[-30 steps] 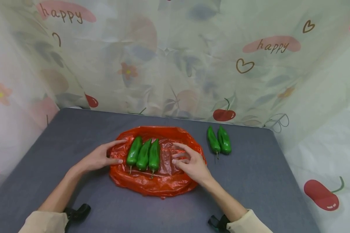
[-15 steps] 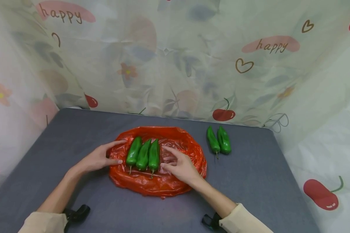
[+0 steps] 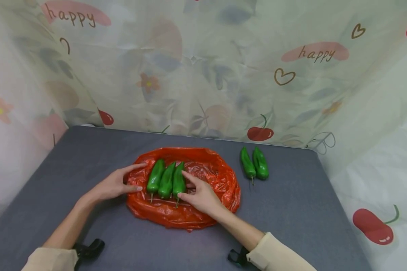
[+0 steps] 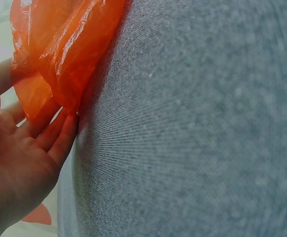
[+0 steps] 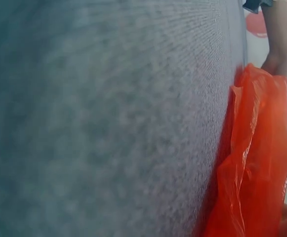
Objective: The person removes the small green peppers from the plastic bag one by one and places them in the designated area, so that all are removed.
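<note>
Three green chili peppers (image 3: 165, 180) lie side by side in an opened-out red plastic bag (image 3: 156, 220). At the bag's left side, my left hand (image 3: 117, 183) has its thumb and forefinger over the rim, spread apart. The left wrist view shows the other fingers against the outside of the crumpled bag (image 4: 84, 44). Inside the bag, my right hand (image 3: 203, 194) is at the rightmost pepper (image 3: 179, 182), forefinger near its upper end and thumb by the stem end. The remaining right fingers are mostly hidden. In the right wrist view the bag wall (image 5: 257, 163) covers most of this hand.
Two more green chili peppers (image 3: 254, 163) lie on the grey cloth-covered table (image 3: 291, 203), right of the bag. A printed curtain (image 3: 196, 75) hangs behind the table and along its sides. Black straps (image 3: 89, 248) sit at both wrists.
My right hand has moved left across the bag, from its right part to the rightmost of the three peppers. My left hand and the peppers have stayed in place.
</note>
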`<act>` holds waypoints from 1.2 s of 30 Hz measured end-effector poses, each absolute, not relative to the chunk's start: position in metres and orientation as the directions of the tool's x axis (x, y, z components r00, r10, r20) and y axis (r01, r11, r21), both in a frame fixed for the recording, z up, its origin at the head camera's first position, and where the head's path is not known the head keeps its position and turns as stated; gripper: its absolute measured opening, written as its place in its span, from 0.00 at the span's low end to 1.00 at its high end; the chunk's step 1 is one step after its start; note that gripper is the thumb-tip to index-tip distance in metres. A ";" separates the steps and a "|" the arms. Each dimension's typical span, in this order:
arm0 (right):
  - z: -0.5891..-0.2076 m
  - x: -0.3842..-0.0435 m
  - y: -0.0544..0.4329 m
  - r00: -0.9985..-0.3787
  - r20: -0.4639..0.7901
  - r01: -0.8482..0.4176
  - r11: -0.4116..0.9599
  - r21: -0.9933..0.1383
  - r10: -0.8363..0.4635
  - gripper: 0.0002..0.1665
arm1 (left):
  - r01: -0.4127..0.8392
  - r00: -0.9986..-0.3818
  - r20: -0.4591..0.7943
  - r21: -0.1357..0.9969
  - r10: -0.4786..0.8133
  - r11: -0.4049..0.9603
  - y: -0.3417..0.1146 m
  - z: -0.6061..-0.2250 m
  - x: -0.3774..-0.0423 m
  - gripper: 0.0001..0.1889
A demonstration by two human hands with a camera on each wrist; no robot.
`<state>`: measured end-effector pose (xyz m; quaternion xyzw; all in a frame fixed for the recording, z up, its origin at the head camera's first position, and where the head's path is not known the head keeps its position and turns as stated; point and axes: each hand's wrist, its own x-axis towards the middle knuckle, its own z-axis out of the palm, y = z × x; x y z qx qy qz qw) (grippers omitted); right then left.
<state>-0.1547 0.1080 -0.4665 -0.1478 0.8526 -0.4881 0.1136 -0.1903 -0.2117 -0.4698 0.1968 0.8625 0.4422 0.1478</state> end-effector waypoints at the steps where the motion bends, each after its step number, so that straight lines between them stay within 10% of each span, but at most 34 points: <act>1: -0.467 -0.155 0.107 -0.931 -0.046 -0.152 0.497 -0.854 -0.363 0.42 | 0.207 -0.879 -0.082 0.823 0.470 0.530 -0.211 -0.470 -0.190 0.38; 36: -0.465 -0.163 0.097 -0.944 -0.087 -0.153 0.658 -0.737 -0.317 0.40 | 0.188 -0.881 -0.095 0.828 0.463 0.527 -0.210 -0.473 -0.192 0.39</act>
